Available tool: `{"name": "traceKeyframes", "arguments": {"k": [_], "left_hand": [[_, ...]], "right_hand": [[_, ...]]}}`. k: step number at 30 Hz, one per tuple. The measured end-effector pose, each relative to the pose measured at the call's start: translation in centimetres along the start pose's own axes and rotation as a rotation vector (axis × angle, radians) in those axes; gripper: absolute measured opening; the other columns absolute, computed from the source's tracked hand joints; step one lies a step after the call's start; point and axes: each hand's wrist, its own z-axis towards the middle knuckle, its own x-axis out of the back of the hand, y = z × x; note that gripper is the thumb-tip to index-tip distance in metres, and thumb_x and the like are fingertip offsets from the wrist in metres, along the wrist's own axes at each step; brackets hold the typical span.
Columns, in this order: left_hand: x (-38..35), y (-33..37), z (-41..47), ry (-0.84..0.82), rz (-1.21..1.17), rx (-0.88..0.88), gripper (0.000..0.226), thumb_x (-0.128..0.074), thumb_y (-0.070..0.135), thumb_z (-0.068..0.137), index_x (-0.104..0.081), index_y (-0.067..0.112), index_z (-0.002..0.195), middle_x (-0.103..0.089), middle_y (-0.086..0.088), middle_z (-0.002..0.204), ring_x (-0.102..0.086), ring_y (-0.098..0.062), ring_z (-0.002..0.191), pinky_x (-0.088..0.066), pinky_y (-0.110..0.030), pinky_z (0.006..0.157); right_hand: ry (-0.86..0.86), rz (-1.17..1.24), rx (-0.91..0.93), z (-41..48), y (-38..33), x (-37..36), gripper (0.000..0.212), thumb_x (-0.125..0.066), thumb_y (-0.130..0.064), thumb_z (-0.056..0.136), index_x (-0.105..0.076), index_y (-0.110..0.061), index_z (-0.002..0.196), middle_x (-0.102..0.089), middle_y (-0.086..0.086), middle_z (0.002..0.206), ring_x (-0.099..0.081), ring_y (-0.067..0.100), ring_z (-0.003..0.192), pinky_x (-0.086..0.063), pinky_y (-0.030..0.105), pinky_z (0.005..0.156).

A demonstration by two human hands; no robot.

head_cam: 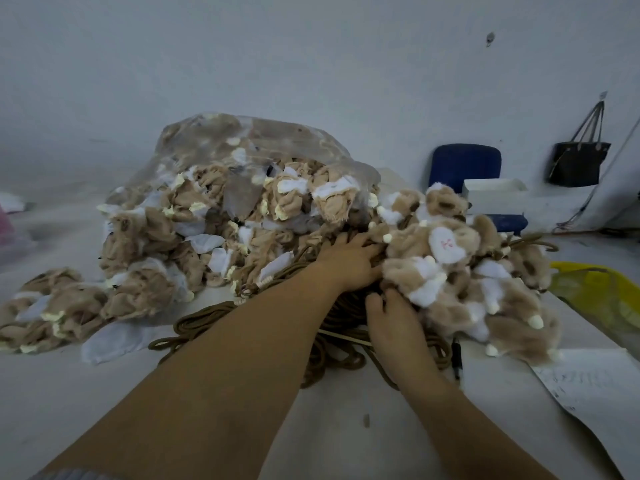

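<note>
Two bare hands are seen stretched forward over a white table [346,438]. The left hand [349,263] is laid flat on a heap of brown cords [339,358], its fingers straight and slightly spread. Its fingertips are pressed against the left edge of a pile of plush toys [460,271]. The right hand [391,317] is placed just below and to the right of the left one, at the near edge of the same pile. Its thumb is seen lying free on the left side, while its fingers are curled into the tan and white fur. Since the fingertips are hidden, it cannot be told whether a toy is actually gripped.

The plush toys are heaped directly beyond and to the right of both hands, in contact with them. The cords are spread beneath the hands and wrists and out to the left.

Behind the left hand a clear plastic bag [214,147] is seen, filled with flat toy skins, and more skins [59,306] are scattered at the left. A written sheet of paper [595,386] and a yellow bag [602,289] are found at the right. A blue chair [464,164] and a black handbag [578,164] are seen by the wall.
</note>
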Motion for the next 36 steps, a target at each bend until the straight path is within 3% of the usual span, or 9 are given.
{"name": "traceKeyframes", "arguments": {"k": [3, 7, 11, 13, 21, 24, 28, 32, 36], "left_hand": [[-0.2, -0.3, 0.0, -0.066, -0.037, 0.052, 0.055, -0.027, 0.061, 0.097, -0.031, 0.041, 0.149, -0.026, -0.004, 0.154, -0.017, -0.041, 0.140, -0.019, -0.059, 0.114], [0.2, -0.5, -0.4, -0.115, -0.014, 0.033, 0.072, -0.014, 0.066, 0.082, -0.039, 0.036, 0.143, -0.037, -0.006, 0.146, -0.025, -0.041, 0.135, -0.026, -0.055, 0.110], [-0.2, -1.6, -1.8, -0.082, -0.115, 0.061, 0.075, -0.018, 0.068, 0.077, -0.043, 0.038, 0.141, -0.035, 0.000, 0.149, -0.022, -0.037, 0.138, -0.026, -0.055, 0.110], [-0.4, -2.1, -2.7, -0.046, -0.169, 0.103, 0.074, -0.023, 0.068, 0.076, -0.045, 0.038, 0.140, -0.033, 0.002, 0.149, -0.020, -0.033, 0.139, -0.027, -0.055, 0.110], [-0.4, -3.9, -5.6, -0.003, -0.184, 0.138, 0.071, -0.023, 0.069, 0.077, -0.047, 0.040, 0.137, -0.034, 0.006, 0.147, -0.022, -0.027, 0.137, -0.027, -0.050, 0.110], [-0.5, -4.4, -6.5, 0.013, -0.176, 0.165, 0.068, -0.024, 0.068, 0.077, -0.048, 0.042, 0.136, -0.035, 0.008, 0.146, -0.022, -0.026, 0.136, -0.025, -0.050, 0.111], [-0.8, -4.7, -7.3, 0.054, -0.179, 0.217, 0.066, -0.025, 0.067, 0.077, -0.048, 0.043, 0.134, -0.036, 0.010, 0.144, -0.021, -0.024, 0.136, -0.025, -0.049, 0.112], [-0.8, -4.9, -7.7, 0.048, -0.208, 0.230, 0.065, -0.027, 0.066, 0.077, -0.048, 0.043, 0.134, -0.035, 0.011, 0.146, -0.020, -0.023, 0.136, -0.024, -0.047, 0.111], [0.3, -5.9, -7.6, -0.034, -0.406, 0.230, 0.060, -0.036, 0.064, 0.079, -0.051, 0.044, 0.133, -0.031, 0.010, 0.151, -0.015, -0.023, 0.142, -0.019, -0.048, 0.113]], "right_hand": [[-0.036, -0.061, -0.024, 0.5, -0.5, -0.6, 0.036, -0.043, -0.027, 0.097, -0.051, -0.002, 0.122, -0.057, 0.014, 0.116, -0.053, 0.027, 0.108, -0.047, 0.043, 0.092], [-0.057, -0.023, -0.085, 1.4, -1.1, -1.1, 0.058, -0.043, -0.029, 0.098, -0.025, -0.005, 0.147, -0.033, 0.016, 0.149, -0.035, 0.030, 0.133, -0.034, 0.040, 0.109], [-0.022, -0.035, -0.054, 1.3, -1.1, -1.2, 0.033, -0.041, -0.028, 0.098, -0.050, -0.003, 0.117, -0.056, 0.013, 0.111, -0.052, 0.028, 0.104, -0.041, 0.032, 0.084], [-0.099, -0.072, -0.008, 0.6, -1.1, -1.3, 0.027, -0.035, -0.032, 0.100, -0.051, -0.010, 0.102, -0.052, 0.004, 0.090, -0.050, 0.022, 0.085, -0.037, 0.030, 0.072], [-0.136, -0.195, 0.161, -1.0, -1.3, -2.3, 0.031, -0.035, -0.037, 0.099, -0.054, -0.013, 0.104, -0.052, -0.002, 0.080, -0.049, 0.016, 0.073, -0.037, 0.028, 0.063], [-0.157, -0.019, 0.073, -0.4, -1.2, -1.5, 0.037, -0.039, -0.040, 0.098, -0.060, -0.009, 0.092, -0.049, -0.008, 0.066, -0.046, 0.009, 0.061, -0.038, 0.019, 0.054], [-0.030, 0.277, -0.071, 0.7, -1.2, -0.7, 0.036, -0.041, -0.038, 0.099, -0.059, -0.011, 0.082, -0.060, 0.004, 0.072, -0.057, 0.020, 0.071, -0.048, 0.038, 0.067], [0.014, 0.422, -0.158, 0.9, -0.7, -0.8, 0.035, -0.043, -0.045, 0.097, -0.064, -0.021, 0.083, -0.063, -0.001, 0.066, -0.058, 0.009, 0.055, -0.042, 0.021, 0.044], [0.001, 0.683, -0.169, 1.3, -1.0, -0.3, 0.035, -0.041, -0.041, 0.100, -0.066, -0.018, 0.092, -0.073, 0.000, 0.075, -0.058, 0.008, 0.048, -0.045, 0.021, 0.041]]}}
